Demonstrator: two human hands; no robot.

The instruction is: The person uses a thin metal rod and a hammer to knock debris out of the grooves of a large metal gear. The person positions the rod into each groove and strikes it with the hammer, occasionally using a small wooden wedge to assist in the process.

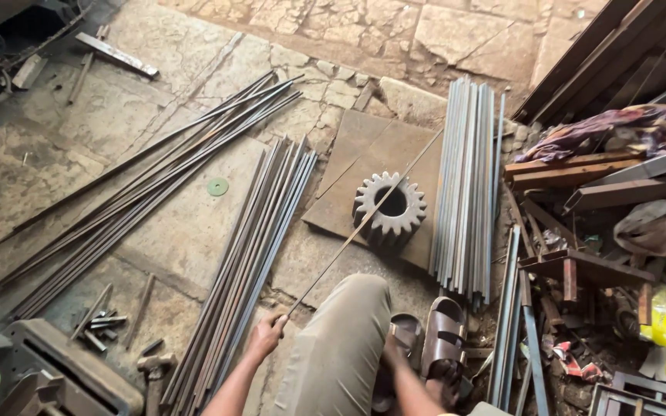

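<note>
A thin metal rod (364, 219) is gripped at its near end by the left hand (266, 337), whose fingers are closed around it. The rod runs up and to the right from the hand, across the top of a toothed gear wheel (389, 206), and on toward the bundle of grey bars (468, 185). The gear wheel stands on a rusty flat plate (364, 150) laid on the stone floor (171, 46).

The right hand (395, 362) is seen low beside the bent knee, next to a brown sandal (442, 343); whether it is open or closed cannot be told, since it is partly hidden by the leg.

A bundle of dark bars (252, 254) lies on the floor just left of the left hand, and a longer spread of rods (140, 192) lies further left. A small green disc (217, 186) rests between these two.
</note>
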